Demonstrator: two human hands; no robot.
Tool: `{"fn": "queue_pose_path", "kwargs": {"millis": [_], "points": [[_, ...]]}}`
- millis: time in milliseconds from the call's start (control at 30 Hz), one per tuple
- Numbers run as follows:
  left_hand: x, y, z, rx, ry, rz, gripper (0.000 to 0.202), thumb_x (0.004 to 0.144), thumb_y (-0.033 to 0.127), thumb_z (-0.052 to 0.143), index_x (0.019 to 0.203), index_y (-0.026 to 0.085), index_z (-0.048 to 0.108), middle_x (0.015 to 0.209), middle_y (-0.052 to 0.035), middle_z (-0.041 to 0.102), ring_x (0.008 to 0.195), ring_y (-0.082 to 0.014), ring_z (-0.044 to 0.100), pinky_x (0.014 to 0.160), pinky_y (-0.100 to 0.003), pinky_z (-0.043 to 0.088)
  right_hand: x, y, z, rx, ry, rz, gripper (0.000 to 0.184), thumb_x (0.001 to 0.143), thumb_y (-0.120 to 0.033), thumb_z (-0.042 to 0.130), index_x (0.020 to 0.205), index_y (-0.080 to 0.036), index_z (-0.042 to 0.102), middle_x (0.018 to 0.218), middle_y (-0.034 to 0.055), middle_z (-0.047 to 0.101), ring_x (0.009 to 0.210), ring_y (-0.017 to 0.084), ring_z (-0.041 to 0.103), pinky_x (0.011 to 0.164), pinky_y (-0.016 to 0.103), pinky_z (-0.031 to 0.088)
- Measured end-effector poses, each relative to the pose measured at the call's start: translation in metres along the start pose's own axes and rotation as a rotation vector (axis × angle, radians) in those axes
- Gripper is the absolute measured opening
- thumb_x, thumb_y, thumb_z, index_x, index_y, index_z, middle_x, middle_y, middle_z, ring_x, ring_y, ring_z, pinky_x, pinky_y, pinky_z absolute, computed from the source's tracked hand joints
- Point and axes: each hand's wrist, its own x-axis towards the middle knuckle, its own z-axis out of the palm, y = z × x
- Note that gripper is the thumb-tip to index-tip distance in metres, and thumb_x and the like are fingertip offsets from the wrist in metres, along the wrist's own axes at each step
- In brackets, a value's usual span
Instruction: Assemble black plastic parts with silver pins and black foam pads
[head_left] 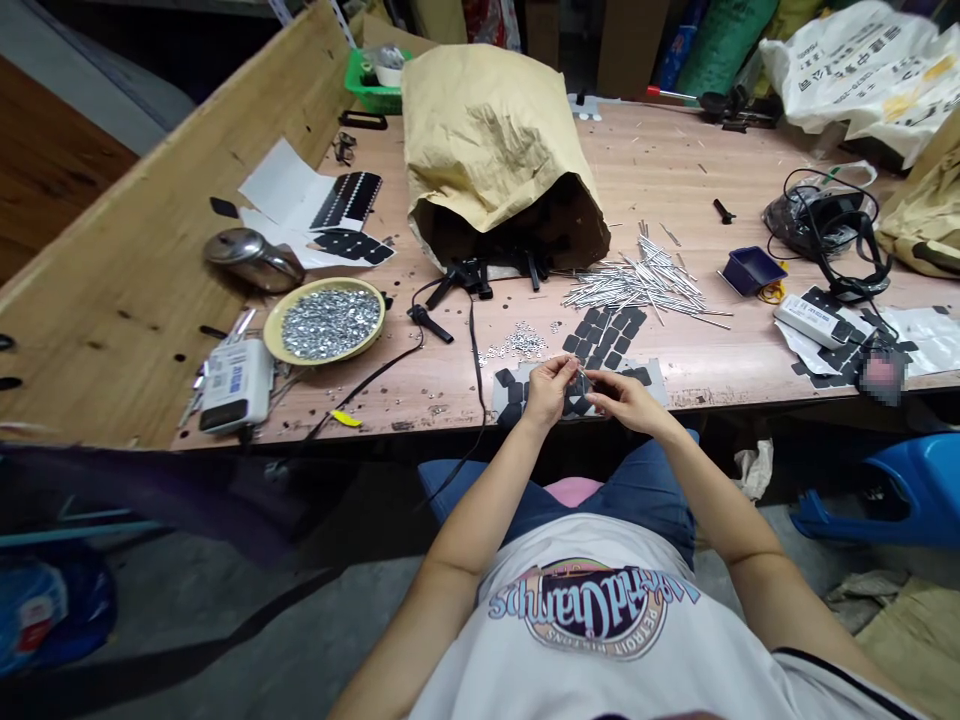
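Left hand [551, 388] has its thumb and forefinger pinched together on a slender metal piece [583, 373], held just above the bench's front edge; the right hand [628, 400] meets it there with fingers curled, though whether its tips grip the piece is too small to tell. Judging by what lies about, the handling of this one piece is under way and most of the stock is still loose. Metal rods [637, 285] lie in a large, untidy heap beyond the hands, small metal rings [525, 340] are scattered nearer, and the yellow bowl [271, 340] is well filled with small silvery parts [330, 320]. Black adhesive pads [606, 332] lie in rows just past the fingers, with more on the grey sheet [654, 384] beneath them. Black plastic handles [480, 275] gather at the mouth of the kraft paper sack [487, 140]; whether those are finished or waiting cannot be told, so no completed count shows.
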Motion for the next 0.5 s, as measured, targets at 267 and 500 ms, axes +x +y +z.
{"fn": "queue_pose_path", "kwargs": {"millis": [267,500], "points": [[-0.003,-0.006,-0.002,0.118,-0.061,-0.062,0.03,0.056,0.037,0.081,0.069,0.014,0.068,0.061,0.0008,0.062,0.055,-0.0069,0.054,0.056,-0.02,0.044,-0.022,0.01,-0.011,-0.122,0.007,-0.016,0.039,0.086,-0.037,0.048,0.122,-0.024,0.057,0.094,0.0037,0.06,0.051,0.007,0.052,0.044,0.021,0.047],[-0.001,0.001,-0.015,0.464,0.09,0.162,0.033,0.074,0.041,0.066,0.098,0.017,0.067,0.091,-0.0078,0.07,0.08,-0.0149,0.064,0.068,-0.025,0.051,-0.035,0.022,-0.015,-0.832,0.366,0.367,0.037,0.088,-0.016,0.039,0.118,-0.014,0.061,0.094,0.0115,0.054,0.071,0.019,0.059,0.071,0.034,0.05]]}}
